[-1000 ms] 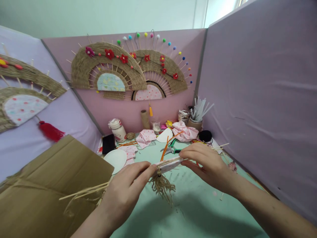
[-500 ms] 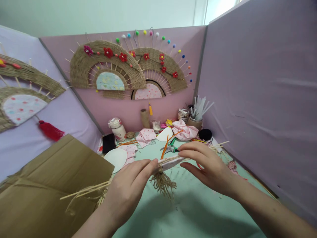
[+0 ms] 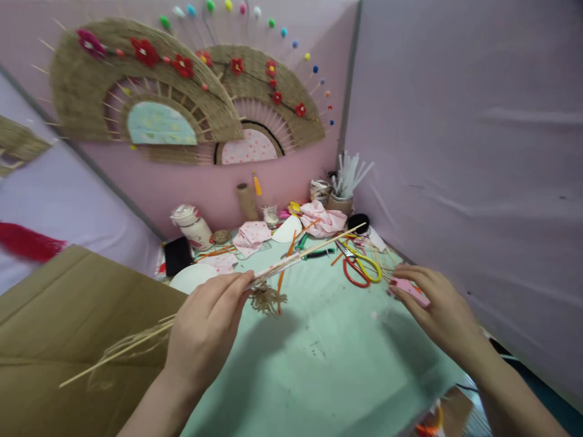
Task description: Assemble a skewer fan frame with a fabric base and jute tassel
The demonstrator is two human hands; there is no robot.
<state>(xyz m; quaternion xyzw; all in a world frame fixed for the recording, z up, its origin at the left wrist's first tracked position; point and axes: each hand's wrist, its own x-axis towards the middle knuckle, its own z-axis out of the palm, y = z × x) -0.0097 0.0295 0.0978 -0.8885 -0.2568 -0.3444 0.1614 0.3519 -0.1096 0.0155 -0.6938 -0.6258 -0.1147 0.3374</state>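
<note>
My left hand [image 3: 207, 328] is closed around a fan piece of thin sticks and a pale strip [image 3: 276, 265], seen nearly edge-on. A frayed twine tassel [image 3: 266, 299] hangs below it, and loose stick ends with twine [image 3: 122, 352] stick out to the left of my wrist. On the right, my right hand [image 3: 437, 303] pinches a small pink object [image 3: 412, 291] at the table's right side; its kind is unclear. Scissors with red and yellow handles [image 3: 359, 267] lie between the hands. Green-handled pliers [image 3: 314, 250] rest behind the fan piece.
A large cardboard sheet [image 3: 82, 315] stands at the left. Along the back are a white bottle [image 3: 192, 227], a cardboard tube [image 3: 247, 201], pink cloth [image 3: 322, 218] and a holder of white glue sticks [image 3: 350, 179]. Decorated twine fans [image 3: 150, 79] hang on the pink partition.
My right hand has let go of the fan piece and moved right, where it now pinches the pink object. My left hand keeps the piece, shifted left. The view has tilted down and right.
</note>
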